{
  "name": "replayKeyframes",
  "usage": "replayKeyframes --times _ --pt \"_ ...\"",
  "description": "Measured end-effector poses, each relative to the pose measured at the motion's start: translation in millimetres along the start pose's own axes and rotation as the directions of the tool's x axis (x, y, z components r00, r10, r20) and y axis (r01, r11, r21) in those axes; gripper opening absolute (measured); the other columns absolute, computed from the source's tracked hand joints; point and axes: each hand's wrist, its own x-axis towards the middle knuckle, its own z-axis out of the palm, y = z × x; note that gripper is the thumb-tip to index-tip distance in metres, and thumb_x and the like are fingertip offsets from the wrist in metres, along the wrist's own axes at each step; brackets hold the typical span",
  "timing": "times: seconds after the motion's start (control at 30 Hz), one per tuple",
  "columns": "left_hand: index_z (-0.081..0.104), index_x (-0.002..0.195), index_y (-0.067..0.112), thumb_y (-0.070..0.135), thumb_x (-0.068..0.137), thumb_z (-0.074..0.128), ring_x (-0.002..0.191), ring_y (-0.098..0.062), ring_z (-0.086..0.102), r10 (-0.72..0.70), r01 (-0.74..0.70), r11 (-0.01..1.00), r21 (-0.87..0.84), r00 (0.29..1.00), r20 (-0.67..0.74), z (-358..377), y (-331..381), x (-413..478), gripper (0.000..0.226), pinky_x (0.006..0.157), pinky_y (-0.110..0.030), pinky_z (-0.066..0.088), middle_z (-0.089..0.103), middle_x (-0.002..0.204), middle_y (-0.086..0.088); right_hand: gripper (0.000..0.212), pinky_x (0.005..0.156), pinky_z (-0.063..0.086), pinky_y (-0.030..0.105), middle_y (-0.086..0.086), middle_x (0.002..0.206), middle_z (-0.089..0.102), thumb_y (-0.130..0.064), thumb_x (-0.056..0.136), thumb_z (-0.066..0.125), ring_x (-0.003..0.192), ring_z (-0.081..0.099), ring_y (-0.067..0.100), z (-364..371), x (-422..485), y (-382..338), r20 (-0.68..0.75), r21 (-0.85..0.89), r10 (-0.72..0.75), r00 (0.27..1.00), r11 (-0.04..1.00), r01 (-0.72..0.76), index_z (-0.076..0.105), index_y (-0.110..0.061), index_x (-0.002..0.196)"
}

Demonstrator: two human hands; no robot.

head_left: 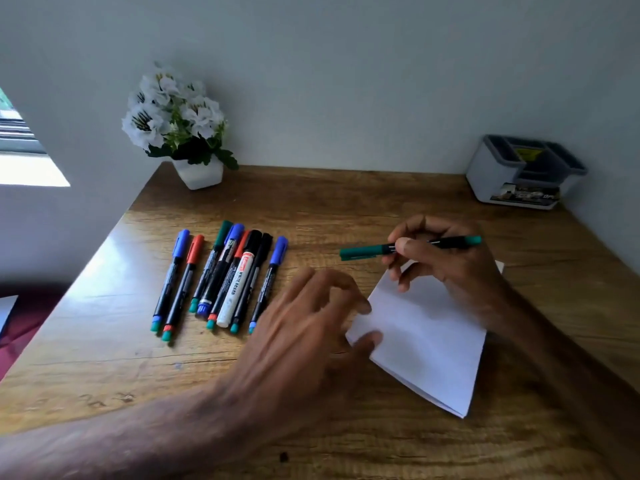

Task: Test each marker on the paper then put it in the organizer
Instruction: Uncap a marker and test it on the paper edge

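My right hand [446, 258] grips a green-capped marker [367, 251] held level above the far corner of the white folded paper [429, 341]; its cap points left. My left hand [311, 323] rests with spread fingers on the paper's left edge, holding nothing. Several capped markers [221, 278] in blue, red, green and black, plus a white whiteboard marker [237, 289], lie in a row on the wooden table [138, 358], left of my left hand. The grey-and-white organizer [526, 173] stands at the table's far right corner, and no markers show above its dark compartments.
A white pot of white flowers [183, 129] stands at the table's far left corner against the wall. The wall runs behind the table and along its right side. The table's left edge drops off toward a dark red surface [24, 327].
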Motion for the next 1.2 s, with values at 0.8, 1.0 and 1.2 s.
replayKeyframes --times 0.8,1.0,1.2 --pt "0.071 0.126 0.009 0.024 0.103 0.06 0.089 -0.008 0.061 0.099 -0.13 0.985 -0.117 0.966 -0.24 1 -36 23 0.029 0.076 -0.025 0.051 0.072 0.101 0.002 0.032 0.079 0.05 0.029 -0.005 0.099 0.076 -0.036 0.095 0.066 0.088 0.067 0.008 30 -12 -14 0.332 -0.743 -0.326 0.885 0.489 0.458 0.075 -0.016 0.118" --pt "0.071 0.127 0.007 0.023 0.103 0.061 0.09 -0.016 0.062 0.147 -0.174 0.981 -0.085 0.954 -0.261 3 -41 26 0.031 0.078 -0.031 0.051 0.072 0.101 -0.001 0.033 0.053 0.052 0.033 -0.004 0.086 0.071 -0.028 0.094 0.07 0.07 0.061 0.01 30 -15 -14 0.314 -0.794 -0.371 0.874 0.403 0.455 0.072 -0.015 0.124" --pt "0.071 0.127 0.006 0.022 0.102 0.059 0.087 -0.017 0.06 0.199 -0.231 0.969 -0.086 0.938 -0.284 1 -44 28 0.032 0.075 -0.028 0.049 0.073 0.102 -0.004 0.037 0.048 0.054 0.037 0.001 0.092 0.077 -0.036 0.097 0.06 0.067 0.07 0.019 29 -14 -13 0.322 -0.818 -0.397 0.86 0.34 0.463 0.071 -0.017 0.126"
